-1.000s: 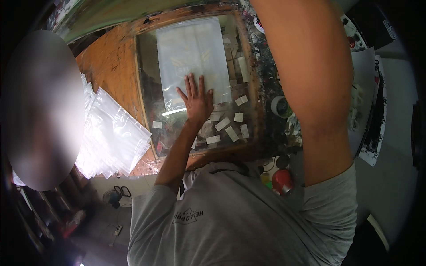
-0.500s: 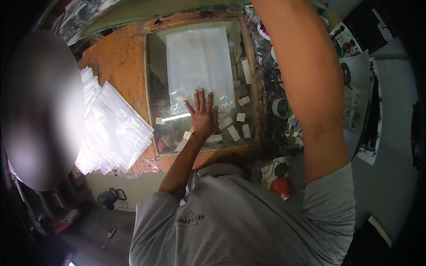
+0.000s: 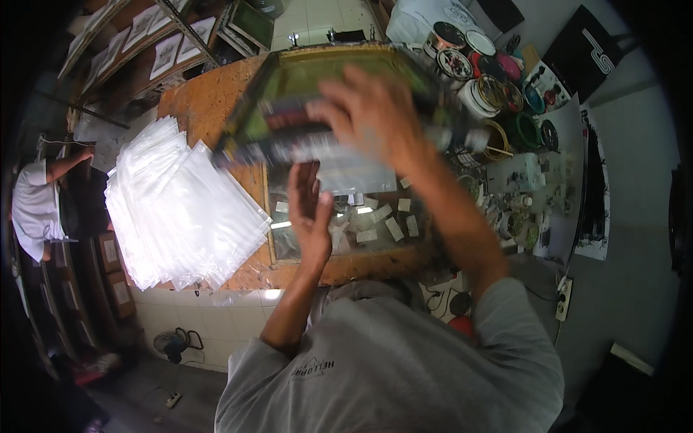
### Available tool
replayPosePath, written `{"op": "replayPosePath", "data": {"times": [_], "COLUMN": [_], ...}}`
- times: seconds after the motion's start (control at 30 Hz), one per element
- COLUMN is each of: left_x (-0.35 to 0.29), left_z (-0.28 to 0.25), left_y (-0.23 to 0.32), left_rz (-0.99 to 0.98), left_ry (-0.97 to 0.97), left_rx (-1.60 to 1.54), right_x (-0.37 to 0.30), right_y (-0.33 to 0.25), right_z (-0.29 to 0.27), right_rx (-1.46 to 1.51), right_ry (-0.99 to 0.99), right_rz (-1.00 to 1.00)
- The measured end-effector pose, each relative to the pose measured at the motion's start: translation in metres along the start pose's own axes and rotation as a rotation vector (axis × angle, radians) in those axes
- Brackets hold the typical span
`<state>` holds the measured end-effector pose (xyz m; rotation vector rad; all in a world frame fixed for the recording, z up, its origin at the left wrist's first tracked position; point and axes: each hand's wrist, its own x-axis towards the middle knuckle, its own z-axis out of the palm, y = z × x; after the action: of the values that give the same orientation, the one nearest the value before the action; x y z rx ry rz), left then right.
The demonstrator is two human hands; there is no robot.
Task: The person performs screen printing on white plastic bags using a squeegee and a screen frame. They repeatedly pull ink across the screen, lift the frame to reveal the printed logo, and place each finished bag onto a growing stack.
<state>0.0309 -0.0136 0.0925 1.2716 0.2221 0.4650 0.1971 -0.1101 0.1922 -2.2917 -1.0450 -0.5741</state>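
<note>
A screen-printing frame [image 3: 253, 150] with green mesh tilts over the far part of the glass panel in the wooden table. Its near rail is smeared by motion. My right hand [image 3: 379, 119] is over the frame, too blurred to show whether it grips anything. Just below the near rail, my left hand [image 3: 310, 216] is raised with its fingers stretched and thumb apart, holding nothing. A translucent plastic bag [image 3: 361, 179] lies on the glass, its far part hidden under the frame. Several small pale tape pieces [image 3: 393, 229] are spread around the bag's near side.
A fanned pile of plastic bags [image 3: 188, 216] lies on the wooden tabletop [image 3: 195, 97] at left. Ink tubs and cans [image 3: 480, 94] crowd the right side. Another person [image 3: 43, 206] is at the far left near shelving. A small fan [image 3: 173, 345] stands on the floor.
My right arm has swung down from its raised reach, and the screen frame has lowered over the bag. My left hand has left the bag and shifted slightly left.
</note>
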Motion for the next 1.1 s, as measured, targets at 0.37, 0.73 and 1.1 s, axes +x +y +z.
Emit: {"op": "replayPosePath", "data": {"times": [0.37,0.73,1.1], "left_x": [-0.046,-0.039,-0.036], "left_z": [-0.058,-0.054,-0.049], "left_y": [-0.097,-0.109,-0.100], "left_rz": [-0.929,-0.978,-1.037], "left_ry": [0.389,0.450,0.660], "left_rx": [-0.473,-0.358,-0.379], "right_x": [-0.144,-0.170,-0.011], "right_y": [0.021,0.041,0.199], "right_z": [0.127,0.160,0.252], "right_rx": [-0.135,-0.136,-0.247], "right_ry": [-0.524,-0.462,-0.411], "right_rz": [0.202,0.159,0.153]}}
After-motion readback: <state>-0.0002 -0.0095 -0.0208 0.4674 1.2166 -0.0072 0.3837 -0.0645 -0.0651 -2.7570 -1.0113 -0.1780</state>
